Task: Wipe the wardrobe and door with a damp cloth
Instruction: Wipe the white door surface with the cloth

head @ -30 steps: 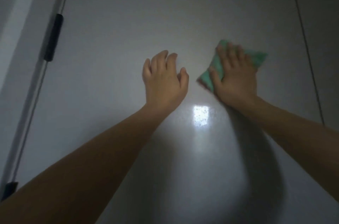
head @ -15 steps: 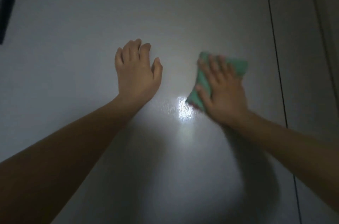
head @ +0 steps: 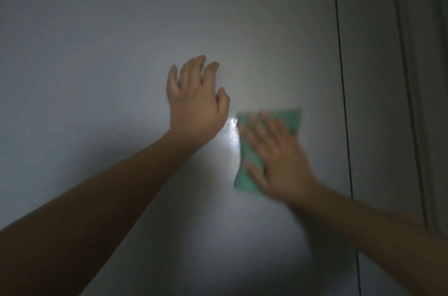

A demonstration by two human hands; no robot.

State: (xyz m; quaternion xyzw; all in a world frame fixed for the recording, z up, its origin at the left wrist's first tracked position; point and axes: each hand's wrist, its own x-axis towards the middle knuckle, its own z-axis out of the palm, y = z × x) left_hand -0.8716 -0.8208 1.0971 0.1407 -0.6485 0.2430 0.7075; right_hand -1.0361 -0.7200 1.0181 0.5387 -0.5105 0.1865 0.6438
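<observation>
Blurred right hand (head: 278, 164) presses green cloth (head: 249, 164), mostly covering it.

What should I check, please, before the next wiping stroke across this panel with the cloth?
1. Green cloth under the right hand, flat on the panel: ok.
2. Right hand's fingers spread over the cloth: ok.
3. Left hand out of the cloth's way, up and to its left: ok.
4. Left hand bracing on the panel: cannot tell.
5. Cloth damp enough: cannot tell.
6. Room towards the dark seam: ok.
</observation>
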